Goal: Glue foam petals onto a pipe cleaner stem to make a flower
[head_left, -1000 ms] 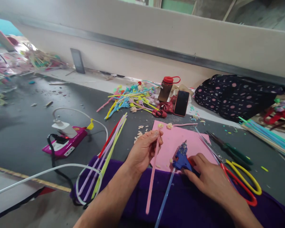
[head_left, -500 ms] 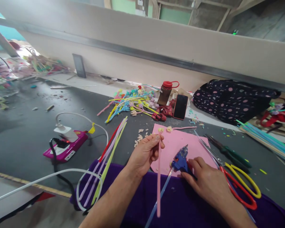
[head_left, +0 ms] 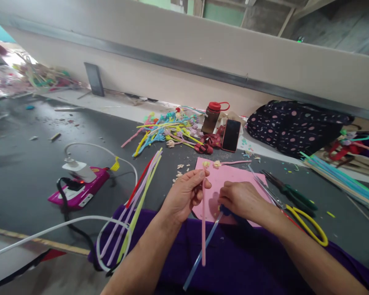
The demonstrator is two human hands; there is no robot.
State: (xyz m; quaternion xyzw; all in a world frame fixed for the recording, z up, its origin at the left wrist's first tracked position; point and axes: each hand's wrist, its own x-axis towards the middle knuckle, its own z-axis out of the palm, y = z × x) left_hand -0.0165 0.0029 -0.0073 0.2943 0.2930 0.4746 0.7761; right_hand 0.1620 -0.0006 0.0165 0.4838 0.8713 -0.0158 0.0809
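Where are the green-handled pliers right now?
In the head view, the green-handled pliers lie at right on the dark table, just beyond the scissors, right of the pink sheet.

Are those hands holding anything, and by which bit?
The left hand pinches a pink stem near its top end, just below the pale yellow piece. What the right hand holds, if anything, cannot be told.

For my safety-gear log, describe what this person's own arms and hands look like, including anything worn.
The left hand and right hand are ungloved. The left forearm and right forearm are bare as far as they show, with no sleeve, watch or bracelet visible. No ring shows either, though the right hand is partly hidden.
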